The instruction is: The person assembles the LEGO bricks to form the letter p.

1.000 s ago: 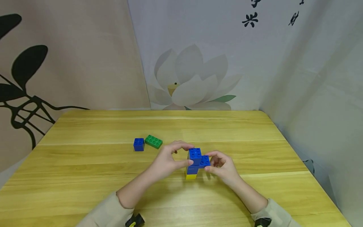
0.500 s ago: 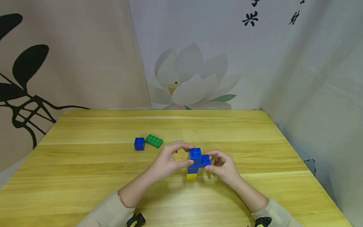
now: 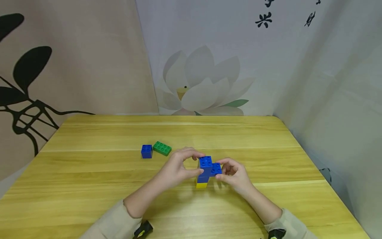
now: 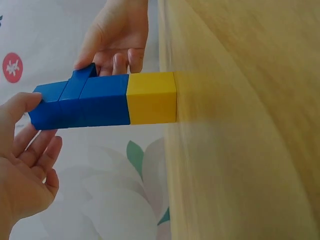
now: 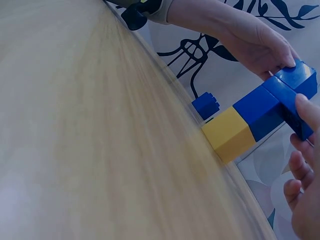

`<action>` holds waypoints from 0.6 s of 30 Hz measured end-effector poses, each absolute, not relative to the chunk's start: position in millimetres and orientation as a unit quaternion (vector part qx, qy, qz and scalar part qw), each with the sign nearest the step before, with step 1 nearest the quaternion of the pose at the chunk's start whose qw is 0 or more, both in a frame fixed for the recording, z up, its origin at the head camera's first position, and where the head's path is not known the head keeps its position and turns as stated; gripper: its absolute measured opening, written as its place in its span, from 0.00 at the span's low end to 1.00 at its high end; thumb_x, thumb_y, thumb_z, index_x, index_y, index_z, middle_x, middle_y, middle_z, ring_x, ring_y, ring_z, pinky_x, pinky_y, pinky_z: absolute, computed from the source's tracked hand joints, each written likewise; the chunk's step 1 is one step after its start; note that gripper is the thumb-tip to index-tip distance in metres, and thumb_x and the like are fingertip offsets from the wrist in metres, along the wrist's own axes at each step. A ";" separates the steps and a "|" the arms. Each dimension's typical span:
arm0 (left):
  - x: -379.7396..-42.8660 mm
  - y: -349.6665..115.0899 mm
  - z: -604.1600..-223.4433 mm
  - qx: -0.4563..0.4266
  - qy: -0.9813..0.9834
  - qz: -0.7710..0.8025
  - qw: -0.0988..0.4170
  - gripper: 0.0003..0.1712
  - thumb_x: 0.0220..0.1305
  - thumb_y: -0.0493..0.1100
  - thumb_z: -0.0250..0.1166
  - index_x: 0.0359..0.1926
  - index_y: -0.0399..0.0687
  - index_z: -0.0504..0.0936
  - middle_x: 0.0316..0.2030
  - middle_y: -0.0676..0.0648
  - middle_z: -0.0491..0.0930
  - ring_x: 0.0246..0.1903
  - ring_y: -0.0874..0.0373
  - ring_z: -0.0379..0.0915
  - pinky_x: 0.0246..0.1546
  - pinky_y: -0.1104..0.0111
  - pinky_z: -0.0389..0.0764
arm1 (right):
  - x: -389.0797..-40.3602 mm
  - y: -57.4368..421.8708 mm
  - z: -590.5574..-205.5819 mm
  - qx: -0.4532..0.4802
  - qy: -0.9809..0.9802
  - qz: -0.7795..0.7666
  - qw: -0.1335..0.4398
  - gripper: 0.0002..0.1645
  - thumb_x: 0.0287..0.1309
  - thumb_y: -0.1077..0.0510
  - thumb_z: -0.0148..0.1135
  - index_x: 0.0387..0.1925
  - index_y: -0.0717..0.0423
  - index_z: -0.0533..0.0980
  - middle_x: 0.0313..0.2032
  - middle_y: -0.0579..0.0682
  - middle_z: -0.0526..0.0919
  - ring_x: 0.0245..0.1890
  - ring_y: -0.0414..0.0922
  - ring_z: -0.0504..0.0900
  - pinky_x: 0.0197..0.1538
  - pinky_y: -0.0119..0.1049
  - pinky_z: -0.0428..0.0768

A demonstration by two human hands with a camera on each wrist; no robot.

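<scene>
Block stack: yellow block at base, blue block above it, thin studded blue brick jutting right, studded blue block on top; stands upright on table between left hand, pinching the topmost block, and right hand, pinching the thin brick's outer end; farther off, leftward, loose blue cube just beside green brick.

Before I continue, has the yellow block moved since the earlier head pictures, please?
No; the yellow block shows no visible shift against the table's far edge.
</scene>
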State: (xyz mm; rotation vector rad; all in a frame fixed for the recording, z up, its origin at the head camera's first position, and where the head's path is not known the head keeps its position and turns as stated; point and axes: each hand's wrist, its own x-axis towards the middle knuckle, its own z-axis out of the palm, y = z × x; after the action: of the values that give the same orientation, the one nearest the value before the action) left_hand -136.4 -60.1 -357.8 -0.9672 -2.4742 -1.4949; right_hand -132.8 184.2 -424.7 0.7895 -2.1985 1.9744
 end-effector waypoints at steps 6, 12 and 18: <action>-136.4 -60.5 -358.4 -0.308 -0.810 -0.497 0.037 0.21 0.51 0.39 0.75 0.48 0.50 0.84 0.40 0.60 0.79 0.41 0.62 0.70 0.40 0.65 0.76 | -132.9 184.5 -424.4 0.260 -0.720 0.642 0.044 0.19 0.52 0.67 0.70 0.45 0.69 0.75 0.24 0.47 0.75 0.24 0.38 0.72 0.26 0.29 0.70; -136.8 -61.2 -362.0 -0.291 -0.799 -0.526 0.009 0.22 0.52 0.41 0.75 0.50 0.54 0.83 0.41 0.60 0.78 0.43 0.59 0.70 0.47 0.58 0.72 | -131.9 184.4 -423.6 0.261 -0.717 0.644 0.044 0.18 0.51 0.67 0.70 0.44 0.67 0.76 0.23 0.47 0.75 0.24 0.37 0.72 0.25 0.29 0.70; -137.8 -62.9 -365.1 -0.282 -0.795 -0.537 -0.005 0.22 0.53 0.44 0.74 0.51 0.58 0.82 0.42 0.59 0.78 0.44 0.60 0.69 0.47 0.55 0.69 | -132.1 183.2 -422.3 0.268 -0.707 0.653 0.044 0.18 0.51 0.65 0.71 0.44 0.66 0.76 0.23 0.47 0.75 0.24 0.37 0.72 0.25 0.29 0.70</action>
State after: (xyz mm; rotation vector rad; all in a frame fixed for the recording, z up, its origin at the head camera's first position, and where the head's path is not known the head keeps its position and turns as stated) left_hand -137.8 -62.9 -365.1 -0.8895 -2.5053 -1.6924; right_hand -132.1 183.2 -422.3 0.8207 -2.1603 1.9968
